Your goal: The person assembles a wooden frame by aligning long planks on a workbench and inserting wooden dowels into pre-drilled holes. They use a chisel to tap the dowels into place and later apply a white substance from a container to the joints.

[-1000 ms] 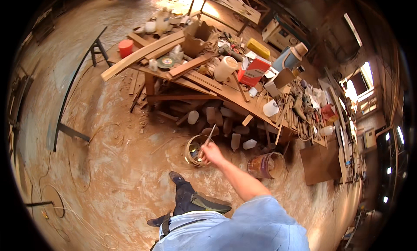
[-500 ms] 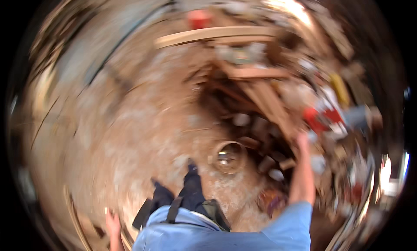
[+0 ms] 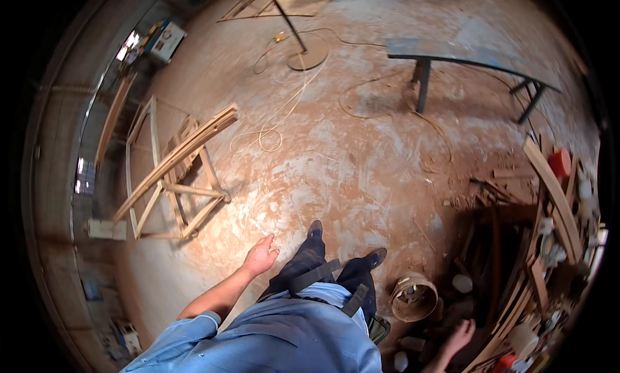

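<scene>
The round tan bucket [image 3: 423, 313] holds indistinct clutter [image 3: 409, 294]; your left hand [image 3: 261, 256] extends, grip released; your right hand's [image 3: 460, 336] grip I can't tell.

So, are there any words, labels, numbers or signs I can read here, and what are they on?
None can be read.
Machine at upper left: any marking is too small.
Bucket: no readable text.
Clutter at lower right: too small and blurred to read.
</scene>
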The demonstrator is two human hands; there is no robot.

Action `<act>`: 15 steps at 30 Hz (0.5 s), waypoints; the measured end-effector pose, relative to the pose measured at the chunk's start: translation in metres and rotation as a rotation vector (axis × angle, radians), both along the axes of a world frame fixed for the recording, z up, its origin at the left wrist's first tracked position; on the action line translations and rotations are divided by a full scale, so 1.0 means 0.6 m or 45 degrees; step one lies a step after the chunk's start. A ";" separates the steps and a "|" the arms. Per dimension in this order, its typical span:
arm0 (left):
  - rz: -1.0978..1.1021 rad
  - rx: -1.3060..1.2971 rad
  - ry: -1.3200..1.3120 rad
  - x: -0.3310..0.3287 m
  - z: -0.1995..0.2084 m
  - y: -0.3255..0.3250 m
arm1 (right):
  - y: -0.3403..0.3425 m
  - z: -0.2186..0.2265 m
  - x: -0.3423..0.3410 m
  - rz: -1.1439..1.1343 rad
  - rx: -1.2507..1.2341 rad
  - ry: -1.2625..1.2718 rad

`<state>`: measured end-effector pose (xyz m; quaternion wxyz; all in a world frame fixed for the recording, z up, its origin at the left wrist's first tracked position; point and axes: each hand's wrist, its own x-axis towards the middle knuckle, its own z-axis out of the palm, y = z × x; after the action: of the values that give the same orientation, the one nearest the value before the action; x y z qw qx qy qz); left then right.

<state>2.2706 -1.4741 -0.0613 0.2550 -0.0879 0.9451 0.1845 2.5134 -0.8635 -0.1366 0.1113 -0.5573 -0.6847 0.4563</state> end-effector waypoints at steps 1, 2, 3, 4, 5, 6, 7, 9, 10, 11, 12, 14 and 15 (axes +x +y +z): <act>0.043 0.018 0.013 0.013 -0.006 -0.012 | -0.059 0.021 -0.059 0.110 -0.089 -0.004; 0.086 0.037 0.029 0.022 -0.009 -0.024 | -0.119 0.041 -0.119 0.221 -0.178 -0.009; 0.119 0.070 0.072 0.027 -0.006 -0.032 | -0.167 0.033 -0.157 0.497 -0.028 0.089; 0.192 0.090 0.088 0.037 -0.010 -0.049 | -0.213 0.031 -0.190 0.779 0.119 0.183; 0.265 0.114 0.104 0.049 -0.018 -0.070 | -0.260 0.058 -0.232 1.038 0.087 0.144; 0.342 0.139 0.115 0.067 -0.028 -0.091 | -0.306 0.088 -0.274 1.300 0.055 0.093; 0.426 0.180 0.208 0.093 -0.048 -0.121 | -0.352 0.119 -0.314 1.540 0.004 0.107; 0.590 0.210 0.152 0.108 -0.065 -0.158 | -0.423 0.148 -0.365 1.907 -0.118 0.094; 0.665 0.226 0.121 0.113 -0.073 -0.178 | -0.453 0.152 -0.384 2.044 -0.204 0.072; 0.668 0.180 0.145 0.128 -0.089 -0.202 | -0.481 0.166 -0.401 2.139 -0.297 -0.046; 0.730 0.153 0.152 0.155 -0.112 -0.227 | -0.506 0.175 -0.415 2.175 -0.394 -0.204; 0.847 0.092 0.153 0.210 -0.168 -0.284 | -0.564 0.207 -0.449 2.119 -0.663 -0.596; 0.907 0.118 0.160 0.228 -0.190 -0.311 | -0.582 0.207 -0.460 2.211 -0.602 -0.602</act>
<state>2.4073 -1.6608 -0.1751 0.1200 -0.3886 0.8596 0.3094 2.2372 -1.2127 -0.0125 -0.5279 0.0638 -0.7560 0.3818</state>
